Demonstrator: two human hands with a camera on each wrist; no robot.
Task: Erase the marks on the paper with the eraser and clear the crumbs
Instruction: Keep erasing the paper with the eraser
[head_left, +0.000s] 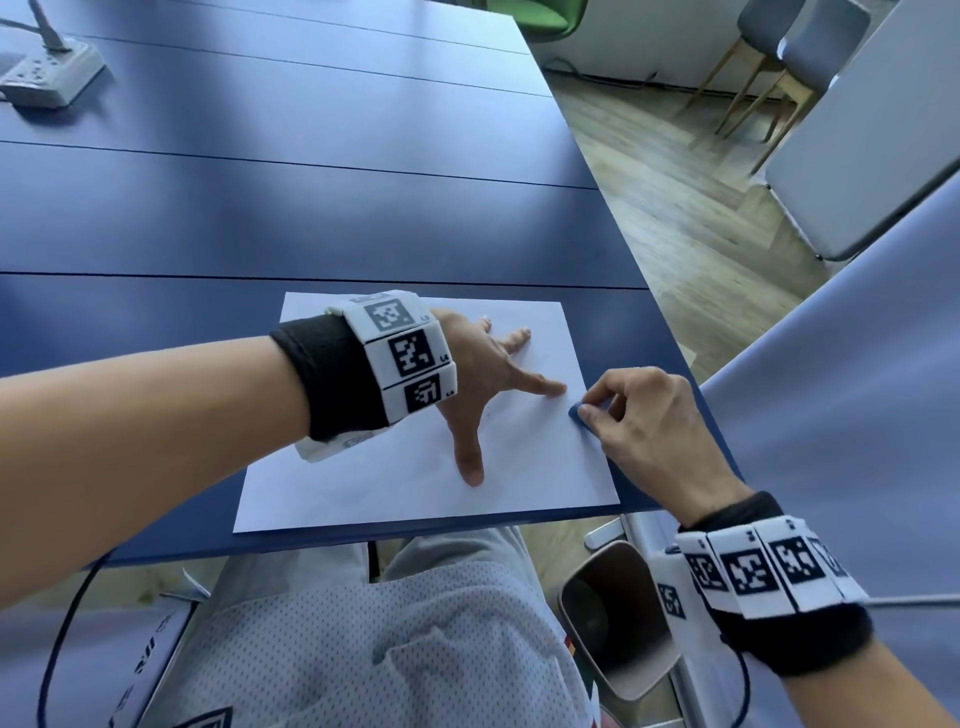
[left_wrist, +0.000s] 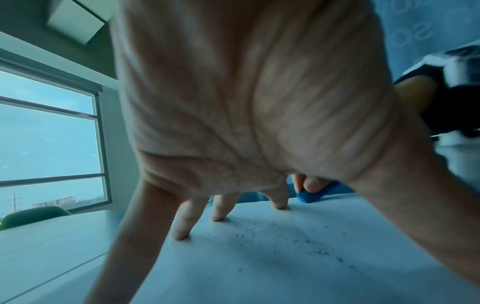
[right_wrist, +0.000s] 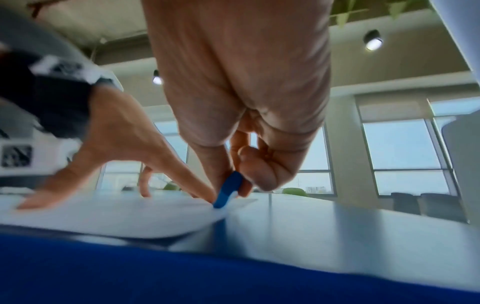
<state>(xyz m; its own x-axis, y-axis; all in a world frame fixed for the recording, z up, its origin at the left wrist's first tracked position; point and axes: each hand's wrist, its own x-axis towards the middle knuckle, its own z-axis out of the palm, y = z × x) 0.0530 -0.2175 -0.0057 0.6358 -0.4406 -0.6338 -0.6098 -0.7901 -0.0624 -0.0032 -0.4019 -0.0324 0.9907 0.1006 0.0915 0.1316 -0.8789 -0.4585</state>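
Observation:
A white sheet of paper (head_left: 405, 483) lies near the front right corner of the blue table (head_left: 260, 208). My left hand (head_left: 488, 374) presses on it with fingers spread straight. My right hand (head_left: 634, 410) pinches a blue eraser (head_left: 575, 413) between thumb and fingers, its tip on the paper's right edge beside my left index fingertip. In the left wrist view dark crumbs (left_wrist: 298, 240) are scattered on the paper (left_wrist: 259, 267) under the palm, and the eraser (left_wrist: 311, 196) shows beyond the fingers. In the right wrist view the eraser (right_wrist: 228, 189) stands tilted, touching the paper (right_wrist: 116, 218).
A grey power strip (head_left: 47, 73) sits at the far left of the table. The table's right edge runs close beside the paper. A bin (head_left: 618, 618) stands on the floor below the front right corner. Chairs (head_left: 800, 57) stand at the back right.

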